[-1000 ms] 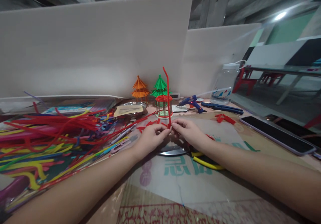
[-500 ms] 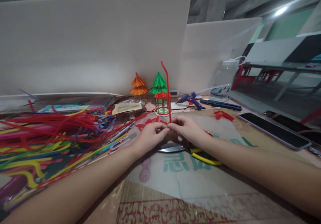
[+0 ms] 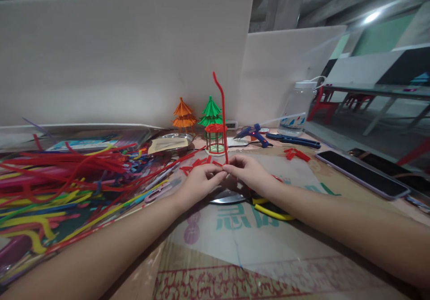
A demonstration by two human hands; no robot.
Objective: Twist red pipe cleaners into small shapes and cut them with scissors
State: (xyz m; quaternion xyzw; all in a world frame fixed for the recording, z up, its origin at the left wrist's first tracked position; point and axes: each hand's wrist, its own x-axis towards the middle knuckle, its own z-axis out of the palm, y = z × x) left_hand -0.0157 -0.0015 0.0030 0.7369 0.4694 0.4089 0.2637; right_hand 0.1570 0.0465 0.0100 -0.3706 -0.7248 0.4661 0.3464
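A long red pipe cleaner [image 3: 223,112] stands upright from my fingertips, its upper end bent to the left. My right hand [image 3: 250,173] pinches it near its lower end. My left hand [image 3: 203,182] is closed too, thumb and forefinger meeting the right fingertips at the bottom of the stem; the exact grip there is hidden. Under my hands lies a round metal dish [image 3: 230,199]. Short red pieces [image 3: 202,161] are scattered just beyond my left hand. Behind them stands a small red-topped pavilion frame [image 3: 216,139] with thin posts.
Orange [image 3: 184,112] and green [image 3: 211,109] pagoda models stand at the back. A blue glue gun [image 3: 254,134], a blue flat tool [image 3: 294,140], a bottle [image 3: 295,107] and a phone [image 3: 363,174] are at right. Colourful pipe cleaners [image 3: 67,170] crowd the left. Yellow stems [image 3: 273,212] lie by my right wrist.
The red pipe cleaner's upper end has risen slightly and its bend looks more pronounced. Both hands stay together, and the whole view has shifted a little.
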